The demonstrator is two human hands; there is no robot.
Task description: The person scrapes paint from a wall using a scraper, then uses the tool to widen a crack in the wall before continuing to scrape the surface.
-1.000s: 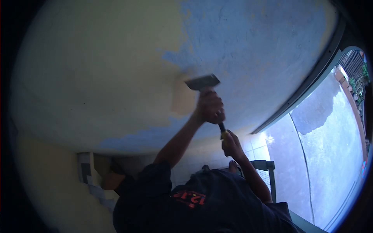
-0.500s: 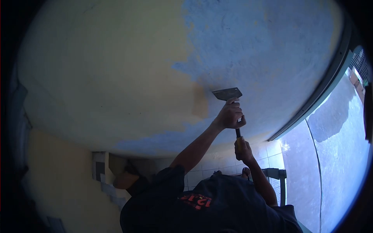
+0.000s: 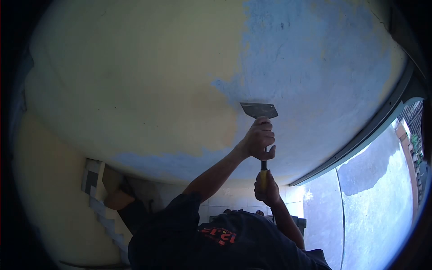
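Observation:
A scraper (image 3: pixel 258 110) with a wide dark metal blade is held upright against the wall. My left hand (image 3: pixel 259 140) wraps its shaft just below the blade, thumb pointing outward. Lower down, my right hand (image 3: pixel 271 191) is closed round the yellow handle (image 3: pixel 263 177). The blade lies over blue-grey wall surface (image 3: pixel 297 58), its left corner close to the border with the cream paint (image 3: pixel 157 67). A darker tan patch (image 3: pixel 222 119) shows left of the blade, and a bluish strip (image 3: pixel 166 162) runs along the wall's lower part.
White tiles (image 3: pixel 234 198) line the ground below the wall. A dark frame edge (image 3: pixel 360 130) curves along the right, with bright pale concrete (image 3: pixel 319 216) beyond it. Stair-like steps (image 3: pixel 105 220) and a brown object (image 3: pixel 118 199) are at the lower left.
The view has turned somewhat, shifting the wall and steps. Both hands and the scraper sit slightly further left and lower in view, and the blade's tilt has changed a little. Both grips are kept.

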